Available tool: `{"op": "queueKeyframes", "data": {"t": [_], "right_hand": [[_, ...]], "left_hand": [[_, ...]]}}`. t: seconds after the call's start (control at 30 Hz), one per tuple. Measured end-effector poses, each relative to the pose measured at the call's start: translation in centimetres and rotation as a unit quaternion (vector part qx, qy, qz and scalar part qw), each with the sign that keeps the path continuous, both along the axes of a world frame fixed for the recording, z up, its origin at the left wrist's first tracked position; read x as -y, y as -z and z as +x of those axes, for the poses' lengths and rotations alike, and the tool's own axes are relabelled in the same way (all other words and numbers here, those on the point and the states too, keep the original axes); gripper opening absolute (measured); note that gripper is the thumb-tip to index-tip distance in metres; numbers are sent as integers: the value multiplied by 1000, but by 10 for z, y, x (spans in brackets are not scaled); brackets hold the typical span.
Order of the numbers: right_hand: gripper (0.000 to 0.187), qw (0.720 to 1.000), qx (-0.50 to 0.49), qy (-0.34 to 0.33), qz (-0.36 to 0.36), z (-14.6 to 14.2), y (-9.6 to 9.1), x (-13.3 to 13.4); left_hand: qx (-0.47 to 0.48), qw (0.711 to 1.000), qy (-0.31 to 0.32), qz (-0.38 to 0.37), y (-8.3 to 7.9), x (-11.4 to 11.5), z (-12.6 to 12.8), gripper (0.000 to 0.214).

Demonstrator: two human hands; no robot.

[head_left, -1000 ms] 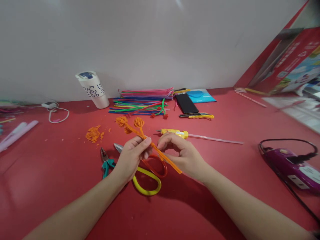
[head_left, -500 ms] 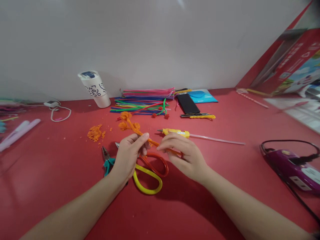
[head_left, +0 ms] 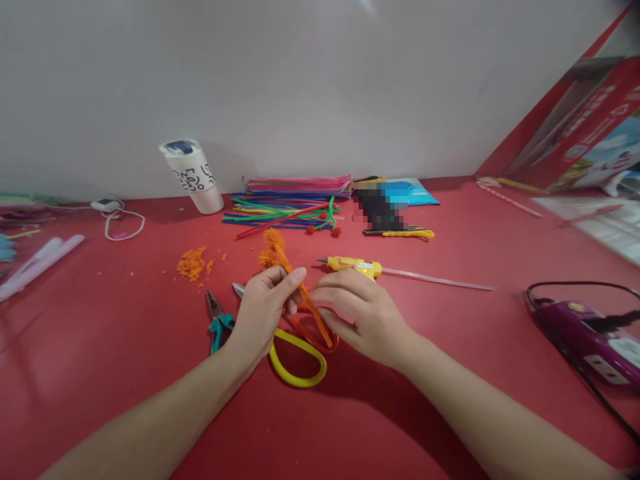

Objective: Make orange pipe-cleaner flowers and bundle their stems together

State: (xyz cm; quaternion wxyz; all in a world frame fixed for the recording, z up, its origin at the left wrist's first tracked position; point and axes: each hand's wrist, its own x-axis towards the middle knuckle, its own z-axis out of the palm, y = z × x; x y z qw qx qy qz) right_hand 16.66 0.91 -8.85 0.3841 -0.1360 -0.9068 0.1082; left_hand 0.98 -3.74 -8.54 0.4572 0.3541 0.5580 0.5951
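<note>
An orange fuzzy pipe-cleaner stem [head_left: 316, 319] slants between my hands, with ruffled orange tufts [head_left: 273, 245] at its upper end. My left hand [head_left: 263, 307] is closed, pinching the stem below the tufts between thumb and fingers. Close to the stem's right side is my right hand [head_left: 367, 317], fingers curved and thumb apart from them; its fingertips are at the stem, but whether they touch it I cannot make out. Beneath lie scissors with a yellow handle loop [head_left: 300, 383] and a red one, partly hidden by the left hand and the stem. Teal-handled pliers [head_left: 216, 323] lie left of them.
Orange fuzz scraps [head_left: 191, 264] lie at the left. Behind the right hand is a yellow glue gun [head_left: 350, 265] with a clear stick. Further back are pipe cleaners [head_left: 285, 210], a white tumbler [head_left: 195, 180] and a yellow cutter [head_left: 407, 234]. A purple power strip [head_left: 580, 333] sits right.
The orange stem's lower end has swung down and left, out from under my right fingers. Its tufts have shifted right and turned. My left hand keeps its pinch.
</note>
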Motion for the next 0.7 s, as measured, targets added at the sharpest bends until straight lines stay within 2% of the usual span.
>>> {"op": "queueKeyframes", "data": {"t": [0.13, 0.2, 0.27, 0.33, 0.43, 0.5, 0.57, 0.7], "right_hand": [[18, 992, 35, 20, 123, -1, -1, 3], [17, 990, 37, 17, 138, -2, -2, 5], [16, 996, 21, -3, 81, -2, -3, 6], [12, 999, -5, -25, -32, -3, -5, 7], [8, 976, -29, -31, -212, -4, -6, 6], [7, 954, -39, -33, -297, -4, -7, 5], [7, 935, -46, -47, -348, -3, -7, 4], [6, 913, -51, -69, -398, -4, -7, 2]], "left_hand": [[4, 1000, 14, 4, 0, 1, 3, 34], [11, 1000, 18, 3, 0, 2, 4, 35], [5, 1000, 27, 4, 0, 4, 5, 34], [-5, 999, 37, 10, 1, 5, 6, 33], [-9, 999, 41, 17, 1, 6, 6, 32], [-8, 999, 36, 21, 0, 6, 6, 31], [-5, 999, 32, 24, 0, 6, 6, 31], [-4, 999, 32, 17, 2, 5, 6, 29]]}}
